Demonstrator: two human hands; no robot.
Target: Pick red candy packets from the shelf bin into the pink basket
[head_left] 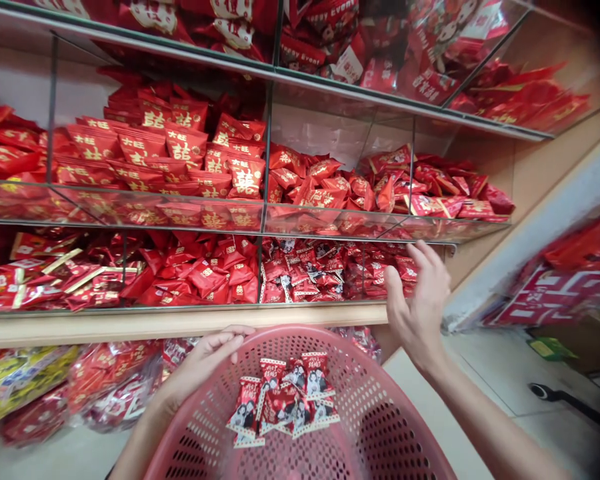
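Observation:
My left hand point(213, 360) grips the left part of the rim of a pink perforated plastic basket point(375, 373). In its bottom lie several small red candy packets point(285, 400) printed with a couple's picture. My right hand point(423, 300) is raised beside the right end of the lowest shelf, fingers and thumb apart, with nothing seen in it. Just left of its thumb are dark red wrapped candies point(375, 273) in the rightmost bin. Matching couple-printed packets point(300, 270) fill the bin beside them.
Glass-fronted shelves hold heaps of red packets point(180, 160) in divided bins. A pale wooden ledge point(130, 328) runs below the lowest bins. Bagged sweets point(25, 380) lie underneath at left. On the tiled floor at right are a red printed bag point(555, 287) and a black bar point(575, 403).

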